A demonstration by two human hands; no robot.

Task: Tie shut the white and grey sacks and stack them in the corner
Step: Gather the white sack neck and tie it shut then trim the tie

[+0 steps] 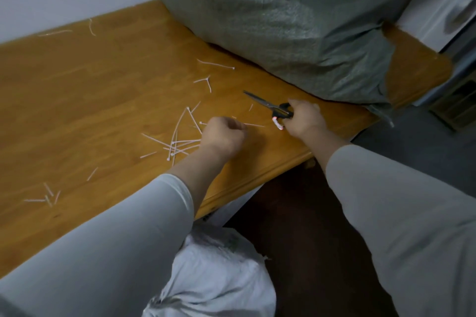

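Observation:
A big grey woven sack point(283, 20) lies on the far right of the wooden table point(90, 85). A white sack point(219, 278) with a gathered neck stands on the floor below the table's front edge, between my arms. My right hand point(304, 118) grips the black handles of a pair of scissors point(268, 105) that lie on the table, blades pointing left. My left hand point(222, 134) is curled over the table and pinches a thin white cable tie point(253, 125). Several more white cable ties point(180, 136) lie scattered just left of it.
Cut tie ends point(46, 195) and loose ties point(215, 64) are strewn across the tabletop. A white wall runs behind the table. A white cabinet point(443, 2) stands at the far right, with dark floor point(425, 141) beneath it.

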